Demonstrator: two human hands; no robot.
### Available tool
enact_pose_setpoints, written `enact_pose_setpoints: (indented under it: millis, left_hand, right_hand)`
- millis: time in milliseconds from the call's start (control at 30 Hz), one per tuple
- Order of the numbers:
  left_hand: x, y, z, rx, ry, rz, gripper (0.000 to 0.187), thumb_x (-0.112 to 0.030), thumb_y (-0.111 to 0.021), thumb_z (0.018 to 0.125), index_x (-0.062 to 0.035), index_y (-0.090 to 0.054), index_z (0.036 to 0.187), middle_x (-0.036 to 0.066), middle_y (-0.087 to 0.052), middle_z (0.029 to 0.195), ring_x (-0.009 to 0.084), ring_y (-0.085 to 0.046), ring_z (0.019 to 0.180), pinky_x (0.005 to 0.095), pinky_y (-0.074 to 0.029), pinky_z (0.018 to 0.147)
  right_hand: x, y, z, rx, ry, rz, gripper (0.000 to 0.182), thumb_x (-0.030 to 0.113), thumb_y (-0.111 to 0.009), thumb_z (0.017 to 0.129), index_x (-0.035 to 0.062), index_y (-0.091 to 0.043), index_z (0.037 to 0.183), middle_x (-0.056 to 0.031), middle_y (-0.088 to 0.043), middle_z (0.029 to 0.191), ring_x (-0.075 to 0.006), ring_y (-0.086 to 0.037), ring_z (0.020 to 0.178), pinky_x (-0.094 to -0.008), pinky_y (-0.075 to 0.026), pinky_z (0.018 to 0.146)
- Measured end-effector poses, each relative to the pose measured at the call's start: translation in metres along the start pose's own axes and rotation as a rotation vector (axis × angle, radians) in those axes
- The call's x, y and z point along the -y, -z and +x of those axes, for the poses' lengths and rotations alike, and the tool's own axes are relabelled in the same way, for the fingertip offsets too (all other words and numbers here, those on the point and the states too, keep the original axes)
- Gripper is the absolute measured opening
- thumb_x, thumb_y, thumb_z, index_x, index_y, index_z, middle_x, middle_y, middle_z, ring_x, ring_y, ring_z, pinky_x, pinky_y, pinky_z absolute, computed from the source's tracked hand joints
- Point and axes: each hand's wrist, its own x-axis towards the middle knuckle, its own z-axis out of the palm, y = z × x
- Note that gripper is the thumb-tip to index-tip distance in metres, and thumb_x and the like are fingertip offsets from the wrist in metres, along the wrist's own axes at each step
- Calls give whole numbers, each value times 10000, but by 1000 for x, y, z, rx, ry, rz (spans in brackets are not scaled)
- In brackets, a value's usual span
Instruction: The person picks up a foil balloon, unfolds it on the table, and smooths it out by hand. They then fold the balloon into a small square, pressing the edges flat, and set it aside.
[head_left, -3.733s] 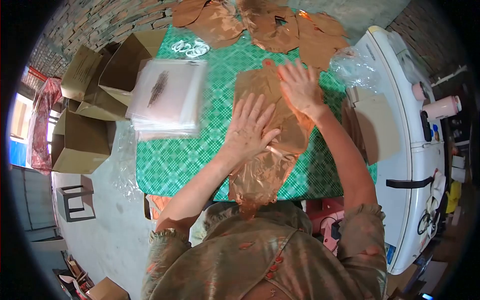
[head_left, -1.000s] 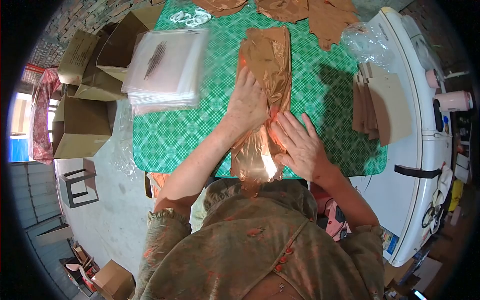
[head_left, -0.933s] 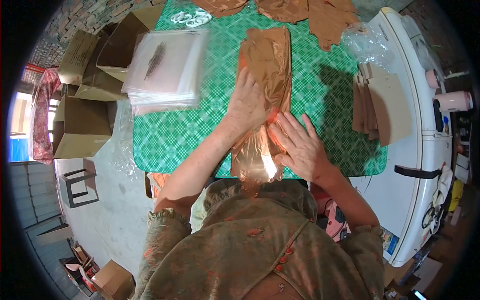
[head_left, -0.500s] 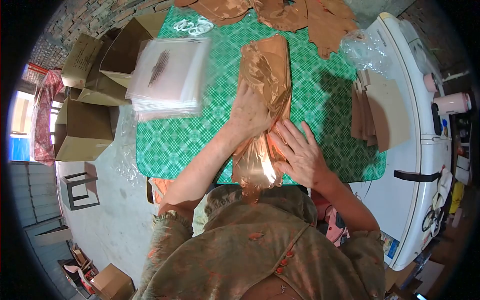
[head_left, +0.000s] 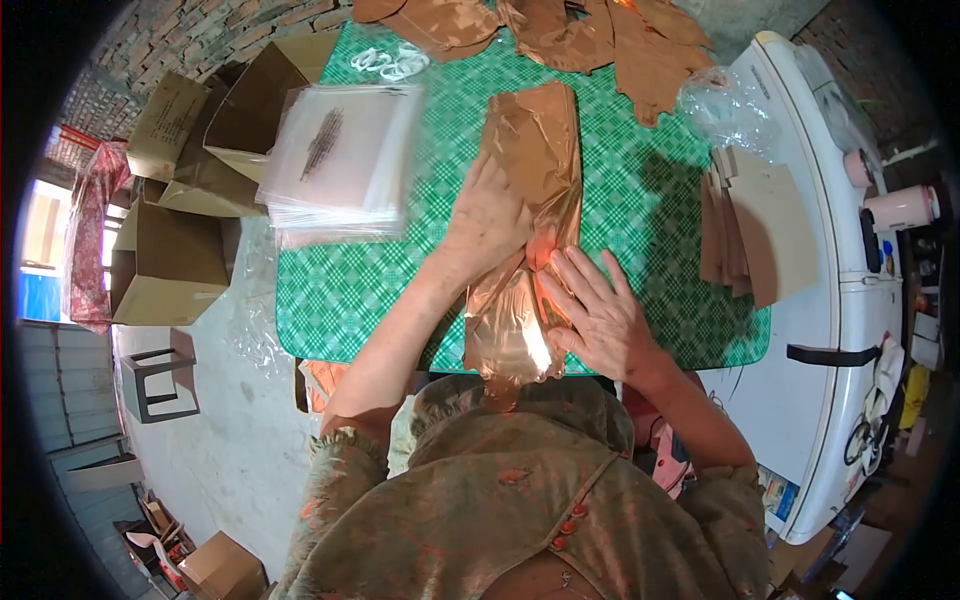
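Copper foil sheet [head_left: 530, 150] under both flat hands, L hand [head_left: 487, 215], R hand [head_left: 597, 318], near end overhangs table.

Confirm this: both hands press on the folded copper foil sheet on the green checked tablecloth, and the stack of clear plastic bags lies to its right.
Not quite. The head view shows the stack of clear plastic bags to the left of the folded copper foil sheet. The left hand and right hand do press on it, on the green checked tablecloth.
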Motion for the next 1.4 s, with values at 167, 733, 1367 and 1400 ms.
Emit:
enact_pose_setpoints:
  millis: [167, 733, 1367, 1400]
  left_hand:
    - [15, 19, -2, -72, 108, -2, 399, -62, -677, 866, 8, -680, 1259, 211, -625, 1379, 413, -546, 1346, 511, -430, 1157]
    - [-19, -1, -26, 177, -207, -62, 599, -331, -557, 1061, -62, -479, 1591, 161, -439, 1659, 331, -341, 1574, 510, -237, 1293]
    - [-22, 2, -25, 247, -165, -43, 579, -365, -524, 1077, -53, -518, 1565, 149, -415, 1678, 315, -298, 1599, 514, -168, 1326]
    - [-22, 1, -24, 233, -168, -54, 572, -366, -524, 1078, -51, -528, 1555, 150, -417, 1677, 315, -299, 1599, 514, -170, 1325]
  right_hand:
    - [1, 0, 0, -25, 14, -19, 791, 416, -738, 897, 75, -508, 1573, -143, -403, 1696, -333, -322, 1593, -572, -195, 1300]
    - [0, -1, 0, -49, 35, -36, 732, 421, -719, 911, 78, -561, 1538, -153, -495, 1616, -342, -346, 1579, -594, -203, 1291]
    - [-43, 12, 67, -171, 1, 59, 657, 280, -625, 1023, -21, -439, 1578, -217, -467, 1614, -357, -422, 1522, -533, -268, 1275]
    - [-49, 5, 72, -171, -22, 30, 668, 288, -625, 1023, -23, -431, 1581, -214, -458, 1622, -355, -405, 1533, -535, -257, 1279]
